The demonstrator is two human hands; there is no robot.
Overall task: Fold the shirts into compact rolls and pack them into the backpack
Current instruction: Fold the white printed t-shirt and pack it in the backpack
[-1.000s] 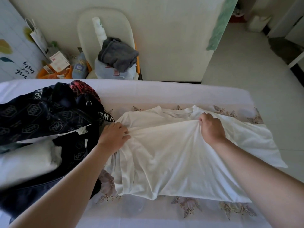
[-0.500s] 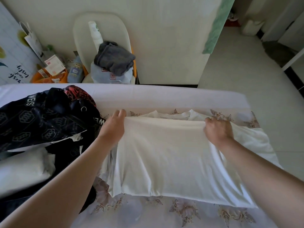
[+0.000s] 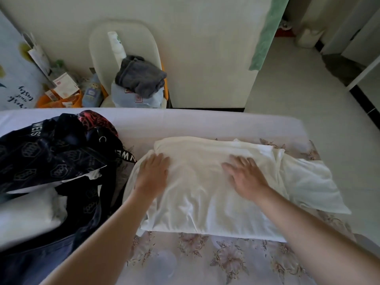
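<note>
A white shirt (image 3: 201,194) lies folded in half on the bed, its lower part laid up over the collar; one sleeve (image 3: 312,182) sticks out to the right. My left hand (image 3: 152,171) lies flat on the shirt's left side with straight fingers. My right hand (image 3: 244,173) presses flat on the shirt right of its middle, fingers spread. A black patterned backpack (image 3: 51,157) lies open at the left, touching the shirt's left edge, with a white rolled bundle (image 3: 26,212) inside it.
The bed (image 3: 205,124) has a floral cover (image 3: 205,258) under the shirt. Behind the bed stand a white chair (image 3: 127,38) with grey cloth (image 3: 139,77) on it and an orange bin (image 3: 59,99) of clutter. Bare floor (image 3: 308,99) lies to the right.
Both hands carried the shirt's lower edge up over the collar, let it go, and now lie flat on the folded cloth.
</note>
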